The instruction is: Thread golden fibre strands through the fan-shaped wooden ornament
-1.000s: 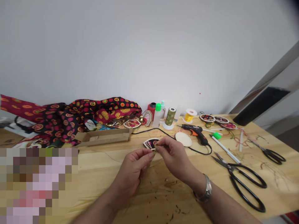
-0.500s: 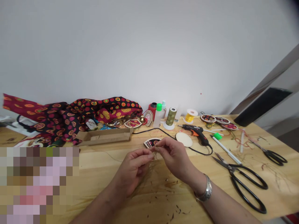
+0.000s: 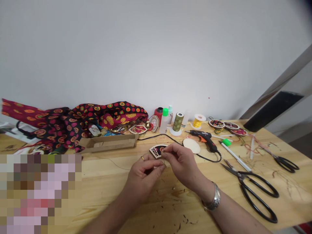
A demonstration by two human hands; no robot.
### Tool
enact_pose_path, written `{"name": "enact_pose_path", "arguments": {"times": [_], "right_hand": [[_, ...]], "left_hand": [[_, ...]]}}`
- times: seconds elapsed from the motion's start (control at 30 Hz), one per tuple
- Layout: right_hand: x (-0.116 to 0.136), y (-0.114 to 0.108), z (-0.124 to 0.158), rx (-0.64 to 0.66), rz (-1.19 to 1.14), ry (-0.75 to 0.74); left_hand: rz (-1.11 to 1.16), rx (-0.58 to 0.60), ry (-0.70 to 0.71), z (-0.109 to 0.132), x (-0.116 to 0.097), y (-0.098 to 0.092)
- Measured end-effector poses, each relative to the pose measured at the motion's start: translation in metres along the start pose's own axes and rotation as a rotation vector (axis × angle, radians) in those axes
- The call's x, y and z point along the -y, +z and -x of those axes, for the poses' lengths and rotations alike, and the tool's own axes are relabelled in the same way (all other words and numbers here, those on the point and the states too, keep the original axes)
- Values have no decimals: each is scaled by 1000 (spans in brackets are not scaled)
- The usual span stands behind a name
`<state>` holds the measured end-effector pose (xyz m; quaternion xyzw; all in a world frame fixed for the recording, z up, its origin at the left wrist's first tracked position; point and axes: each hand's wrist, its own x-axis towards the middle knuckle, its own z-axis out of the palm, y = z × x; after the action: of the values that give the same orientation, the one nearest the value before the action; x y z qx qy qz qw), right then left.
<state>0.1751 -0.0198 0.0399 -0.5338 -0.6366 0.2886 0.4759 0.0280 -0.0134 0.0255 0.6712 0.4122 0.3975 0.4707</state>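
A fan-shaped wooden piece (image 3: 155, 151) with a cut-out lattice and dark patterned fabric sits just beyond my fingertips. My right hand (image 3: 182, 165), with a silver bracelet on its wrist, pinches a thin thread by the near side of this piece. Its fingers cover the piece's right part, so I cannot tell whether they touch it. My left hand (image 3: 143, 177), wearing a gold ring, has thumb and forefinger pressed together on the thread just below the right fingertips. The thread itself is very fine and mostly hidden.
Large black-handled scissors (image 3: 253, 191) lie at right, near a glue gun (image 3: 203, 138) with its cord. Behind stand an olive thread spool (image 3: 178, 123), a yellow spool (image 3: 198, 122) and bottles. A cardboard tray (image 3: 109, 143) and patterned cloth (image 3: 97, 113) lie left. Pixelated area lower left.
My left hand has turned and its fingers have shifted slightly right, showing the ring. More of the fan-shaped piece shows. My right hand stays almost in place.
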Motion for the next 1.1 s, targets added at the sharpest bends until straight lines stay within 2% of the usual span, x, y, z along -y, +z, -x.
{"name": "enact_pose_path", "arguments": {"times": [0.1, 0.2, 0.37, 0.5, 0.57, 0.67, 0.83, 1.0, 1.1], "right_hand": [[0, 0, 0, -8, -5, 48], [0, 2, 1, -9, -7, 87], [0, 6, 0, -4, -98, 137], [2, 2, -4, -5, -200, 182], [3, -4, -7, -23, -230, 209], [6, -13, -12, -78, -248, 215], [8, -24, -15, -136, -303, 201], [9, -30, -15, -173, -313, 173], [9, -27, -13, -129, -313, 179]], "left_hand": [[-268, -63, 227, 4, 1, 2], [-481, -98, 365, 8, 4, 3], [-673, -57, 460, 9, 11, 4], [-665, -27, 490, 10, 6, 1], [-643, -54, 502, 10, 1, -4], [-657, -176, 502, 7, -4, -11], [-688, -383, 437, -5, 2, -24], [-673, -710, 393, -14, -4, -31], [-519, -730, 471, -11, -9, -25]]}}
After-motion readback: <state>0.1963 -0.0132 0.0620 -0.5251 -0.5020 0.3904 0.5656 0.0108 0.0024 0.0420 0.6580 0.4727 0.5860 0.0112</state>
